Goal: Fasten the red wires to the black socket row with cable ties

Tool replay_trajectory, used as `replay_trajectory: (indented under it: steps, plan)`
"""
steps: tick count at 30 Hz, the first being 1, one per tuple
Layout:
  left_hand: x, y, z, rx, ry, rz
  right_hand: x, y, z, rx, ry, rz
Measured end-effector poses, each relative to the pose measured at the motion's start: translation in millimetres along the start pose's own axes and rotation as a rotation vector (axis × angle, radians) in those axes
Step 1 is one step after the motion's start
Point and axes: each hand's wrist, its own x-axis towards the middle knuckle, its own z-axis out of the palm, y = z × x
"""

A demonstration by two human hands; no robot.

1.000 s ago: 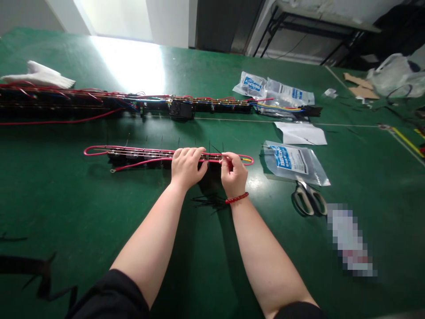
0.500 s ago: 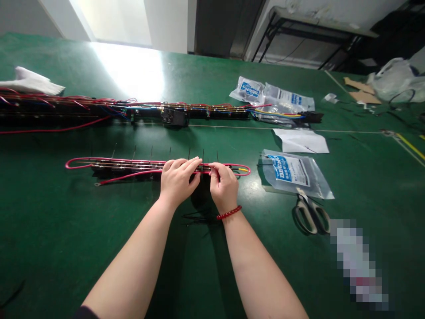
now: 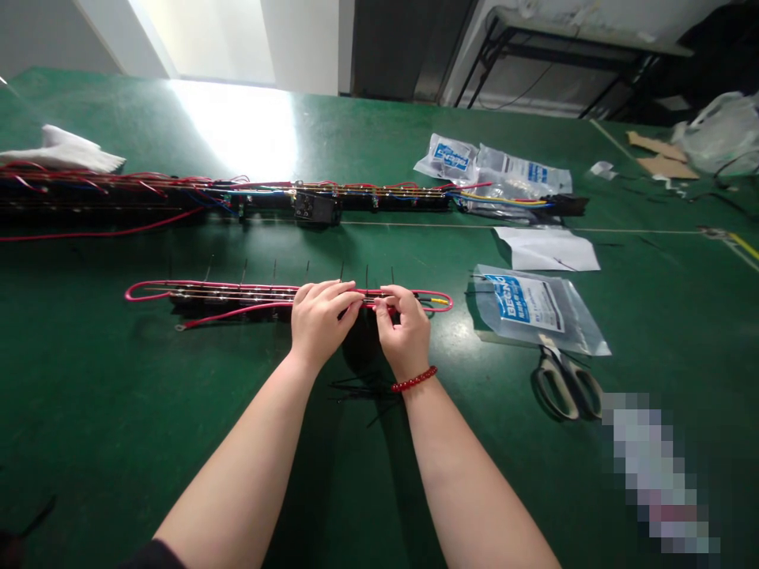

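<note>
A slim wire harness [image 3: 249, 296] lies across the green table, with red wire looped round at both ends and a ring terminal on its loose red end. Thin black cable ties [image 3: 274, 271] stick up from it at intervals. My left hand [image 3: 323, 320] is closed over its right half, fingers on top and thumb bent in front. Just to the right, my right hand [image 3: 404, 332] pinches thumb and forefinger together at the harness. Whatever is between those fingertips is too small to make out. More loose black ties [image 3: 361, 387] lie on the table below my hands.
Behind the harness runs a longer wired assembly [image 3: 373, 197]. To the right are plastic bags with blue labels [image 3: 527, 308], white paper [image 3: 551, 249] and scissors [image 3: 568, 383]. A white cloth [image 3: 71, 150] lies at the far left. Cardboard pieces [image 3: 667, 164] lie at the far right.
The whole view has shifted slightly, so things sit a little further right. My hands stay at the same part of the harness, with the left fingers and thumb slightly changed in pose.
</note>
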Motion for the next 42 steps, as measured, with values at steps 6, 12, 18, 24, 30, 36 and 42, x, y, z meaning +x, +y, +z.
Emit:
replay_trajectory:
  steps: [6, 12, 18, 24, 30, 36, 42]
  plan:
    - [1, 0, -1.1, -0.026, -0.002, -0.024, 1, 0, 0, 0.084, 0.003, 0.021]
    - [2, 0, -1.3, -0.033, 0.003, -0.009, 1, 5, 2, 0.163, 0.031, 0.084]
    - [2, 1, -1.7, -0.037, -0.005, -0.03, 0, 9, 5, 0.153, 0.05, 0.1]
    - [2, 1, -2.7, -0.035, -0.007, -0.026, 0, 10, 5, 0.182, 0.045, 0.101]
    - [2, 0, -2.3, -0.032, 0.0, -0.012, 0, 9, 4, 0.175, 0.045, 0.102]
    - [2, 1, -2.0, -0.011, -0.018, -0.02, 1, 7, 3, 0.182, 0.051, 0.093]
    - [1, 0, -1.9, 0.003, -0.013, -0.004, 2, 3, 1, 0.185, 0.113, 0.112]
